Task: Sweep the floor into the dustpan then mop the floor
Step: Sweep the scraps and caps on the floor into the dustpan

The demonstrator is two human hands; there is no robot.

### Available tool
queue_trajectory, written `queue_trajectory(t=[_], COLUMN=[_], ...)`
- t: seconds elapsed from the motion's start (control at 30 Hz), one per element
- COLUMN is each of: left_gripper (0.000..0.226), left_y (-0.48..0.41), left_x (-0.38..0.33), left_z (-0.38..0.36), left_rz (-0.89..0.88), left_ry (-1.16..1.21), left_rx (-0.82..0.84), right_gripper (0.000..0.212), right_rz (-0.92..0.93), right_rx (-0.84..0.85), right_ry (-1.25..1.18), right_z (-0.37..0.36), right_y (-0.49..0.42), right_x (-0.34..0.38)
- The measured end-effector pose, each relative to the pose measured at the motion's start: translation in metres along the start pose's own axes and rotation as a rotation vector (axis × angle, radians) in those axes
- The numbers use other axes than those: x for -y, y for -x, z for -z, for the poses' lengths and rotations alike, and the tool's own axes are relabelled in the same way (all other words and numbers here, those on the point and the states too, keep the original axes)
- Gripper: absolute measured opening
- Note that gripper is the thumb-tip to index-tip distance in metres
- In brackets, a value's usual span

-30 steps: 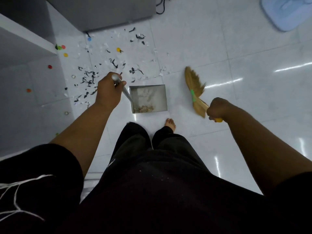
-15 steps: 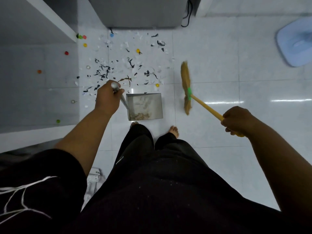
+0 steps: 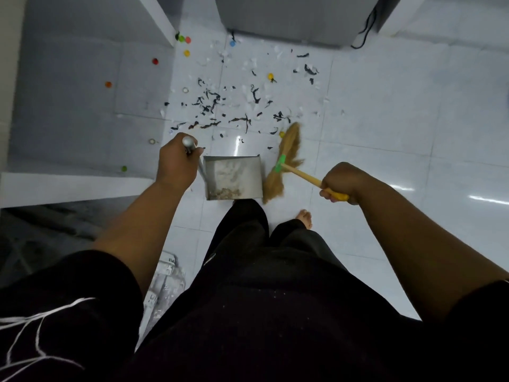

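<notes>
My left hand [image 3: 176,164] grips the metal handle of a grey dustpan [image 3: 233,177], which sits on the white tiled floor [image 3: 385,119] with some brown dust at its near end. My right hand [image 3: 341,181] grips the yellow handle of a straw broom [image 3: 285,158]. The bristles lie along the dustpan's right side, their far tip touching the near edge of the litter. Black and white scraps [image 3: 234,106] and several coloured bottle caps [image 3: 186,53] are scattered on the tiles beyond the dustpan.
A grey cabinet [image 3: 289,17] with a black cable stands at the back. White shelving [image 3: 68,92] lines the left side, with caps lying on its lower surface. My bare foot [image 3: 304,217] stands just behind the broom.
The view has shifted forward toward the litter. The broom has swung from a spot right of the dustpan to lie against its right side. My left hand still holds the dustpan handle.
</notes>
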State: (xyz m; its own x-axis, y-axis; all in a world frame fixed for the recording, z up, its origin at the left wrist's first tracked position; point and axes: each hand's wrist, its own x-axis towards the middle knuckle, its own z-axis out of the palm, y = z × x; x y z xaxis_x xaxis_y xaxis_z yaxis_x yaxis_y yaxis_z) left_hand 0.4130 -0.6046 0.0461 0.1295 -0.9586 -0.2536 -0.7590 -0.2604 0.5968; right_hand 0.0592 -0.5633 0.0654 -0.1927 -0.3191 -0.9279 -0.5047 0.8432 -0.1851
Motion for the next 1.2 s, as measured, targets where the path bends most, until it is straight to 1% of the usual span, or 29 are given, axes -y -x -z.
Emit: queue_trajectory(t=[0.1, 0.2, 0.4, 0.5, 0.67, 0.77, 0.9, 1.07, 1.2], left_gripper=[0.011, 0.013, 0.016, 0.013, 0.010, 0.009, 0.009, 0.010, 0.010], left_y=[-0.002, -0.007, -0.023, -0.036, -0.056, -0.064, -0.075, -0.084, -0.084], left_x=[0.012, 0.020, 0.023, 0.014, -0.014, -0.032, -0.061, -0.103, -0.132], left_z=[0.010, 0.022, 0.037, 0.035, 0.018, 0.006, -0.013, -0.042, -0.065], left_rz=[0.037, 0.071, 0.084, 0.050, -0.006, -0.029, -0.063, -0.002, 0.044], left_ry=[-0.018, -0.030, -0.047, -0.032, 0.017, 0.033, 0.042, 0.055, 0.074], left_rx=[-0.038, -0.074, -0.099, -0.063, -0.006, 0.018, 0.029, 0.006, 0.002], right_gripper=[0.021, 0.022, 0.014, 0.011, 0.011, 0.014, 0.011, 0.007, 0.012], right_rz=[0.020, 0.041, 0.084, 0.097, 0.057, 0.017, -0.018, -0.088, -0.121], right_rx=[0.029, 0.012, -0.054, -0.116, -0.246, -0.323, -0.389, -0.413, -0.358], right_ry=[-0.002, 0.027, 0.084, 0.119, 0.114, 0.110, 0.134, 0.232, 0.328], right_z=[-0.014, -0.020, 0.005, 0.026, 0.061, 0.085, 0.127, 0.199, 0.238], right_y=[-0.001, 0.006, 0.038, 0.056, 0.070, 0.067, 0.051, 0.006, -0.036], right_x=[0.020, 0.030, 0.023, 0.011, -0.018, -0.039, -0.061, -0.071, -0.067])
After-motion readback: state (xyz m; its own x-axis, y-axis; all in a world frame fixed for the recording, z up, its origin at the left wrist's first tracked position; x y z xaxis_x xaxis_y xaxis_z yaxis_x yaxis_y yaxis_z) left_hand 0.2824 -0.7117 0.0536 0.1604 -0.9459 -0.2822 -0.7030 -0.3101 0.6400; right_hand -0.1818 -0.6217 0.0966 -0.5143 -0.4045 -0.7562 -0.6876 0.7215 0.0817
